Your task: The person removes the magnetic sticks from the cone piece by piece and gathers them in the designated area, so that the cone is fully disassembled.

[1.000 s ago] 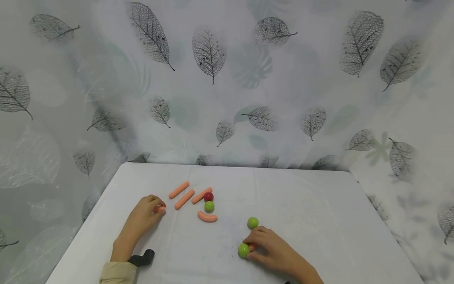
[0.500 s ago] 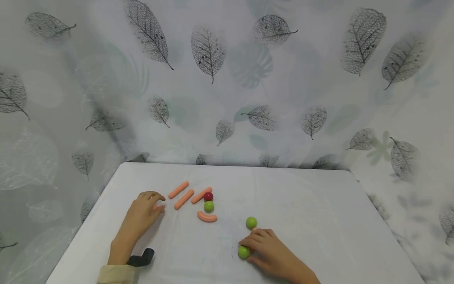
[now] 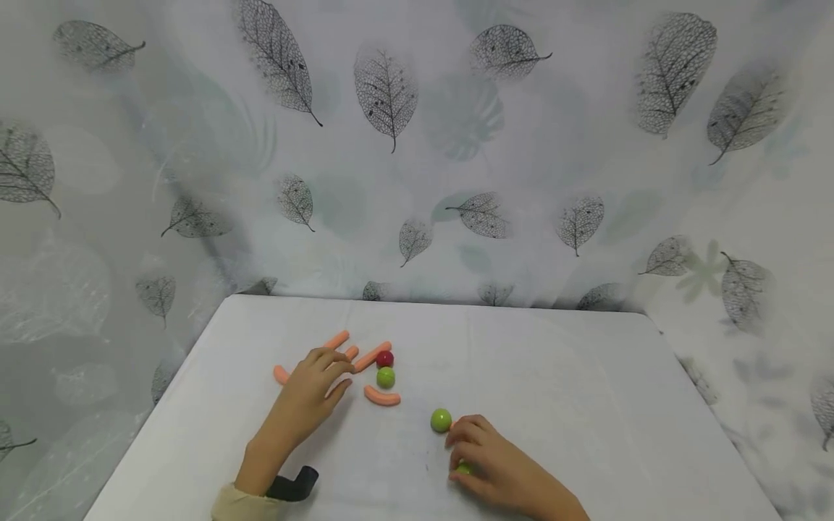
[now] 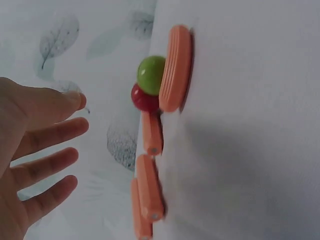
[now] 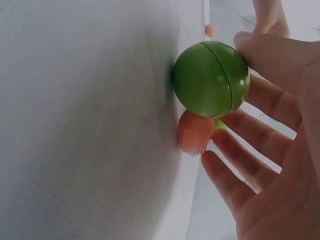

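Observation:
In the head view my left hand (image 3: 310,394) hovers over toy sausages with its fingers spread, holding nothing. It partly covers a left sausage (image 3: 281,374) and two further ones. A curved sausage (image 4: 176,70) lies beside a green ball (image 4: 151,75) and a red ball (image 4: 145,98). At the right, my right hand (image 3: 491,463) holds a glossy green ball (image 5: 210,79) between thumb and fingers, low at the table. Close by its other fingers lies an orange sausage (image 5: 195,132), mostly hidden in the head view. Another green ball (image 3: 441,420) rests just beyond this hand.
Everything lies on a white table (image 3: 554,376). A leaf-patterned curtain (image 3: 417,145) stands behind and along the sides. A black strap (image 3: 293,485) shows at the left wrist.
My left hand has let go of a sausage at the left and moved right. The far green ball has shifted left and nearer; the ball at my right hand has moved slightly right, under the fingers.

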The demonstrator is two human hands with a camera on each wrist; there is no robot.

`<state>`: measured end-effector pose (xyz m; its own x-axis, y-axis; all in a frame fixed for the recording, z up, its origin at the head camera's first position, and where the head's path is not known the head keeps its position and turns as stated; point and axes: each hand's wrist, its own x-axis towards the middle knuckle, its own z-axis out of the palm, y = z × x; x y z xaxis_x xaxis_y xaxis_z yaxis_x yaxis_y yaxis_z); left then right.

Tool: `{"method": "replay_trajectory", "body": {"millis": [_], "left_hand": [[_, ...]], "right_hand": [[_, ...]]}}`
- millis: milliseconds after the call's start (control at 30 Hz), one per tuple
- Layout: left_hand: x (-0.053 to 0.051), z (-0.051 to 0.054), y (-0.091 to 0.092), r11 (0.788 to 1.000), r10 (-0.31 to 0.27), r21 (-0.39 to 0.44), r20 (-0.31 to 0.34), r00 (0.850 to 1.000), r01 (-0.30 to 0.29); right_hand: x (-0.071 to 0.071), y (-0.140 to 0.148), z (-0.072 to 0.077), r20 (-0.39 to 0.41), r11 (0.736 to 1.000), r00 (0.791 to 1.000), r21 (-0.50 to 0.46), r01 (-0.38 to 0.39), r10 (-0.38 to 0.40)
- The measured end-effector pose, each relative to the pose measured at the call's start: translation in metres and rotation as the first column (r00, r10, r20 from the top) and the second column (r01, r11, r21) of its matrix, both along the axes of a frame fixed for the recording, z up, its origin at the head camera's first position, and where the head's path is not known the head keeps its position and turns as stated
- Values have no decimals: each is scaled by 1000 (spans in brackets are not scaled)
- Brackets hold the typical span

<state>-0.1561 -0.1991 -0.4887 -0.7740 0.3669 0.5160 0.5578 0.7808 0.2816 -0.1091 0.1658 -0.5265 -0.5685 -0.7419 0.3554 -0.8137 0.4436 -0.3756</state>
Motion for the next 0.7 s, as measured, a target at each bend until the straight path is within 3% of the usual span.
{"method": "replay_trajectory", "body": {"millis": [133,267,433,533,600,700], "left_hand": [[5,-4,26,994,-105,25,16,994,104],[15,-8,52,987,-160,47,104,982,156],[26,-16,82,987,-160,32,249,955,157],[31,-23,97,987,-160,44,295,942,154],[33,-28,105,988,-155,64,300,941,142],[33,-34,113,990,-123,96,277,953,100]], "right_hand": [[2,2,0,36,994,993,22,107,-108],[3,2,0,52,972,971,52,230,-233],[-1,1,3,162,937,923,37,347,-348],[-6,0,5,250,919,888,27,392,-386],[-10,-2,6,287,909,868,32,415,-406],[-15,-7,7,318,891,840,41,452,-440]]}}
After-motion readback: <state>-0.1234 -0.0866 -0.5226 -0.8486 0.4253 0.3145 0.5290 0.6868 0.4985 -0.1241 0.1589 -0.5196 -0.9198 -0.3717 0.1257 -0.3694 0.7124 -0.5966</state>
